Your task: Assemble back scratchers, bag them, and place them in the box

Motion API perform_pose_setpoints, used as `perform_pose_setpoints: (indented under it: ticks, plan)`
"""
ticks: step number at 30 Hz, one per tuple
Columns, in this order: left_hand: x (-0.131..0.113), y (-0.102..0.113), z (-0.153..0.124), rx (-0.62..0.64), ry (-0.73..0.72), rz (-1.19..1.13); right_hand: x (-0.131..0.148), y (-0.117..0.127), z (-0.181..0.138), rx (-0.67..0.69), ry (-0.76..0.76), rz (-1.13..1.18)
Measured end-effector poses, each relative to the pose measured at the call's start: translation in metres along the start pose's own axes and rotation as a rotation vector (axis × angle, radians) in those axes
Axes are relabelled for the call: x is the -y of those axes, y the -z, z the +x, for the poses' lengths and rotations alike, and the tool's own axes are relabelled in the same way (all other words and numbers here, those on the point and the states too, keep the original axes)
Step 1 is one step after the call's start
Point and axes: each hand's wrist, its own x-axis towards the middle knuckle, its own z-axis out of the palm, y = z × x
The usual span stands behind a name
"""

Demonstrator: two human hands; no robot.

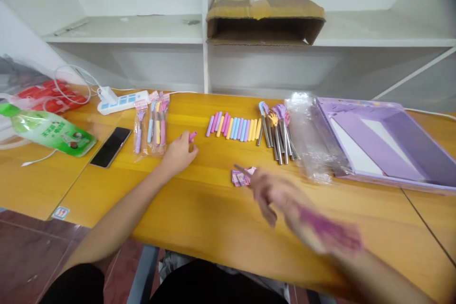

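Observation:
My left hand (179, 154) is closed around a pink plastic handle sleeve (193, 136), whose end sticks out past the fingers. My right hand (272, 194), smeared by motion, grips a thin metal rod (242, 169) that points left; whatever is at its other end is hidden in the hand. Under the rod's tip lies a small pile of printed pink cards (239, 178). Behind the hands runs a row of pastel sleeves (237, 128) in purple, pink, yellow and blue. Right of the row are several metal back scratchers (281, 137) with coloured hand-shaped heads.
Bagged back scratchers (156, 126) lie at left, beside a phone (111, 147), a power strip (123, 102) and a green-labelled bottle (50, 128). Clear plastic bags (309, 137) and an open purple box (338, 152) occupy the right. A cardboard box (265, 7) sits on the shelf.

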Motion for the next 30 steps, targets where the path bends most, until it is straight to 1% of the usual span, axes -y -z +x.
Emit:
perform_pose_setpoints:
  ticks: [1,3,5,6,8,9,11,12,14,17,20,23,30]
  plan:
    - [-0.003,-0.002,0.008,0.03,0.056,-0.024,0.001,0.02,0.016,-0.082,-0.091,0.018]
    - [-0.006,-0.006,0.028,0.054,0.11,-0.071,0.001,0.06,0.047,-0.235,-0.209,0.027]
    - [-0.008,-0.011,0.048,0.042,0.131,-0.089,-0.004,0.094,0.072,-0.371,-0.292,-0.011]
    - [-0.008,-0.014,0.057,0.032,0.135,-0.089,-0.009,0.108,0.081,-0.414,-0.317,-0.041]
    - [-0.009,-0.021,0.068,0.019,0.132,-0.087,-0.02,0.13,0.095,-0.5,-0.361,-0.151]
    - [-0.009,-0.024,0.07,0.014,0.12,-0.087,-0.027,0.138,0.099,-0.545,-0.39,-0.249]
    - [-0.009,-0.031,0.068,0.003,0.074,-0.088,-0.042,0.149,0.103,-0.618,-0.464,-0.521]
    - [-0.01,-0.034,0.065,0.0,0.042,-0.089,-0.049,0.152,0.104,-0.622,-0.503,-0.666]
    - [-0.011,-0.039,0.059,-0.002,-0.02,-0.092,-0.062,0.154,0.104,-0.573,-0.557,-0.907]
    - [-0.014,-0.043,0.055,0.007,-0.088,-0.101,-0.08,0.148,0.104,-0.495,-0.599,-1.091]
    - [-0.015,-0.044,0.057,0.005,-0.123,-0.105,-0.091,0.14,0.103,-0.46,-0.647,-1.184]
    - [-0.015,-0.045,0.059,0.002,-0.136,-0.104,-0.094,0.135,0.101,-0.421,-0.682,-1.241]
    - [-0.014,-0.046,0.061,0.004,-0.132,-0.107,-0.089,0.129,0.103,-0.418,-0.606,-1.327]
